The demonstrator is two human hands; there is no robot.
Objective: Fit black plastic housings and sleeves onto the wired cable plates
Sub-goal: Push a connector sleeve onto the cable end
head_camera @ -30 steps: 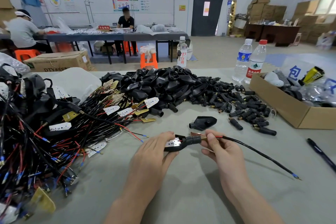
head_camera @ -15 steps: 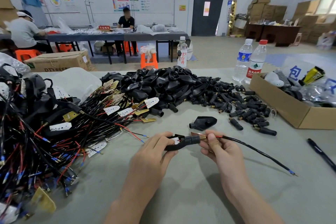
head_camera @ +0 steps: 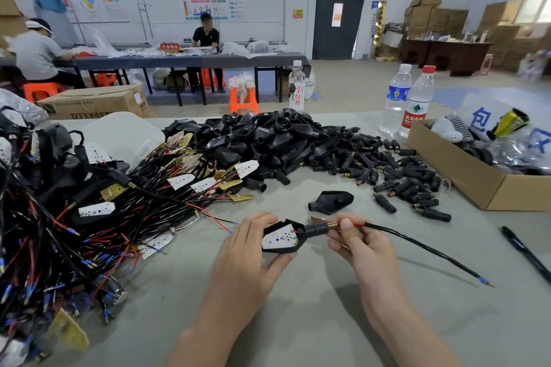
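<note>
My left hand (head_camera: 247,259) grips a black plastic housing (head_camera: 293,244) with a white wired plate (head_camera: 279,240) seated inside, its face turned up. My right hand (head_camera: 362,250) pinches the cable (head_camera: 417,244) just behind the black sleeve (head_camera: 316,229) and its brass thread. The cable trails right across the table to a blue-tipped end. A loose housing (head_camera: 331,202) lies just beyond my hands. Behind it sit a heap of housings (head_camera: 262,140) and scattered sleeves (head_camera: 399,179).
A tangle of wired plates (head_camera: 89,217) fills the left of the table. A cardboard box (head_camera: 477,176) stands at right, a black pen (head_camera: 524,253) near it. Water bottles (head_camera: 417,98) stand at the far edge. People work at a table behind.
My left hand has turned the housing so the white plate faces up. The cable's free end has swung slightly toward me. My right hand keeps its pinch on the cable.
</note>
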